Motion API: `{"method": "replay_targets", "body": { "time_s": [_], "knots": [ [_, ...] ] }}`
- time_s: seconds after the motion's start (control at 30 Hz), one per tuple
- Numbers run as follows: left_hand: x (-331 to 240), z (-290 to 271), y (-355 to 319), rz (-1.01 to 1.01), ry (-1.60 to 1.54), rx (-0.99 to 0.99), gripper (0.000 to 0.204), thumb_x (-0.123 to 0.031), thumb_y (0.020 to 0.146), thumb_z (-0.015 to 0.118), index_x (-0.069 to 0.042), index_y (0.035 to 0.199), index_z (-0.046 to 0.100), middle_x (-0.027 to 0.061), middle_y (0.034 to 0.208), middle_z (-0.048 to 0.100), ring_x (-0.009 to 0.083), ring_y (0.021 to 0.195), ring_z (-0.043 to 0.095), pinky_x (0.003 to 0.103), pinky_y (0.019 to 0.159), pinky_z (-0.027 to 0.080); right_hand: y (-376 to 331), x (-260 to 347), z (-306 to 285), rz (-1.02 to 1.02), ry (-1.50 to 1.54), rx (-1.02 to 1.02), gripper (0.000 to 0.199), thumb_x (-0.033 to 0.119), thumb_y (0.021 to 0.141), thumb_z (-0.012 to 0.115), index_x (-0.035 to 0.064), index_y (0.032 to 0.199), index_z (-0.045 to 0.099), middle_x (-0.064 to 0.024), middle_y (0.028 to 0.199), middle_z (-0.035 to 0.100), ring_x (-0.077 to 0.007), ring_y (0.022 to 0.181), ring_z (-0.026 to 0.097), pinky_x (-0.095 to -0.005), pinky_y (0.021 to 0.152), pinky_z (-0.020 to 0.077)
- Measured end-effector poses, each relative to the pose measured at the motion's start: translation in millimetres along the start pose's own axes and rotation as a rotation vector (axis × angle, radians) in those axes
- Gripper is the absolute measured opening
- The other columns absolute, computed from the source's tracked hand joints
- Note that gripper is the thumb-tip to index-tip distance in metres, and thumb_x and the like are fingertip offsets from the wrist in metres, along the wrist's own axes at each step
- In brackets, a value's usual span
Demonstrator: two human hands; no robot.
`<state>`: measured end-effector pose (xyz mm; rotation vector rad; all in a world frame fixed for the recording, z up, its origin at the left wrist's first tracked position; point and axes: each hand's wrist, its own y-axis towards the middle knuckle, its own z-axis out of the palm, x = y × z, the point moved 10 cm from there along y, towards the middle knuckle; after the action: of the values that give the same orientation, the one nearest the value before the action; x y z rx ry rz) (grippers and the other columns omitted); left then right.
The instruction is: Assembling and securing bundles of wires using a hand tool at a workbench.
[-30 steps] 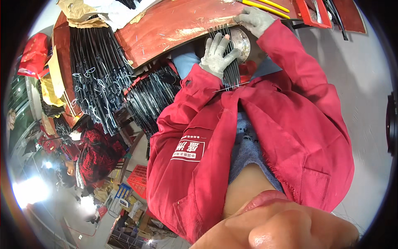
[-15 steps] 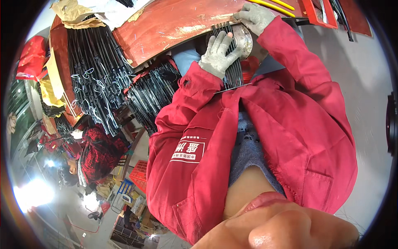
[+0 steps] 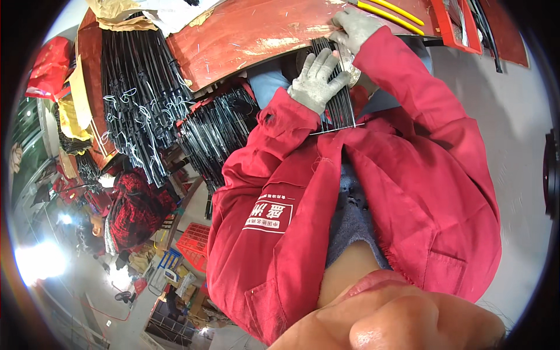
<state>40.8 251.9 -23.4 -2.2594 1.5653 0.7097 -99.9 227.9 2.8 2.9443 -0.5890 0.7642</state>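
Note:
My left hand [image 3: 318, 80], in a pale, dirty work glove, lies open with its fingers stretched over a row of thin dark rods [image 3: 339, 111]. The rods run from the table's edge toward my chest, and a thin crosswise rod [image 3: 337, 129] lies at their near end. A fingertip shows bare through the glove. My right hand [image 3: 357, 28], gloved too, is bent at the table's edge, beyond the rods' far end. Its fingers are curled; what they hold, if anything, is hidden. Behind the rods, a round metal piece [image 3: 346, 58] is partly covered.
Yellow-handled tools [image 3: 396, 14] lie on the worn red table [image 3: 245, 38] beside my right hand. A red tray [image 3: 458, 26] stands farther right. Bundles of black rods [image 3: 143, 99] with white ties hang at left, above another stack [image 3: 219, 128]. A person [image 3: 137, 204] is at far left.
The whole view has shifted slightly, with table and tools lower in it. My right hand has moved a little farther onto the table. My left hand stays flat on the rods.

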Motion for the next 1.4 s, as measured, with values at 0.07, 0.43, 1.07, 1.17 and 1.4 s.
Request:
{"method": "replay_targets", "body": {
  "time_s": [0.07, 0.43, 1.07, 1.17, 1.4],
  "knots": [
    [-6.8, -8.3, 1.9, 0.064, 0.019, -0.020, 0.041, -0.012, 0.071, 0.053, -0.022, 0.110, 0.055, 0.0101, 0.133, 0.036, 0.0297, 0.123, 0.035, 0.043, 0.102, 0.028, -2.4, 1.3, 3.2, -0.050, 0.007, 0.014, 0.018, 0.009, 0.074, 0.055, 0.0092, 0.092, 0.058, -0.0065, 0.084, 0.051, -0.0259, 0.075, 0.053, -0.0328, 0.065, 0.0444],
    [-33.4, -37.3, -2.1, 0.333, 0.050, -0.230, 0.037, -0.014, 0.072, 0.059, -0.023, 0.108, 0.057, 0.0077, 0.129, 0.040, 0.0298, 0.118, 0.041, 0.043, 0.100, 0.031, -3.2, 25.6, 16.5, -0.365, 0.272, 0.013, 0.025, 0.003, 0.071, 0.053, 0.0082, 0.096, 0.055, -0.0078, 0.089, 0.051, -0.0256, 0.076, 0.053, -0.0315, 0.066, 0.0446],
    [-23.8, -41.7, -0.5, 0.406, 0.069, -0.210, 0.032, -0.019, 0.071, 0.059, -0.024, 0.102, 0.056, 0.0053, 0.120, 0.046, 0.0262, 0.115, 0.043, 0.041, 0.096, 0.037, -48.5, 51.7, -54.1, -0.391, 0.045, -0.228, 0.014, 0.014, 0.075, 0.058, 0.0087, 0.088, 0.059, -0.0040, 0.082, 0.056, -0.0232, 0.072, 0.053, -0.0319, 0.060, 0.0427],
    [-23.9, -45.5, 7.4, 0.390, 0.079, -0.109, 0.031, -0.018, 0.072, 0.057, -0.024, 0.102, 0.056, 0.0057, 0.120, 0.045, 0.0270, 0.115, 0.042, 0.041, 0.096, 0.037, -105.7, 58.8, -18.0, -0.232, 0.303, 0.507, 0.013, 0.016, 0.073, 0.061, 0.0070, 0.081, 0.059, -0.0047, 0.074, 0.054, -0.0242, 0.064, 0.051, -0.0319, 0.057, 0.0413],
    [-11.2, -39.0, 13.8, 0.300, 0.012, -0.102, 0.030, -0.019, 0.073, 0.056, -0.022, 0.103, 0.057, 0.0071, 0.121, 0.046, 0.0275, 0.115, 0.042, 0.039, 0.095, 0.037, -130.3, 84.5, -13.4, -0.453, 0.277, 0.378, 0.017, 0.022, 0.073, 0.061, 0.0067, 0.081, 0.061, -0.0053, 0.072, 0.055, -0.0228, 0.059, 0.050, -0.0308, 0.055, 0.0407]
  ]
}}
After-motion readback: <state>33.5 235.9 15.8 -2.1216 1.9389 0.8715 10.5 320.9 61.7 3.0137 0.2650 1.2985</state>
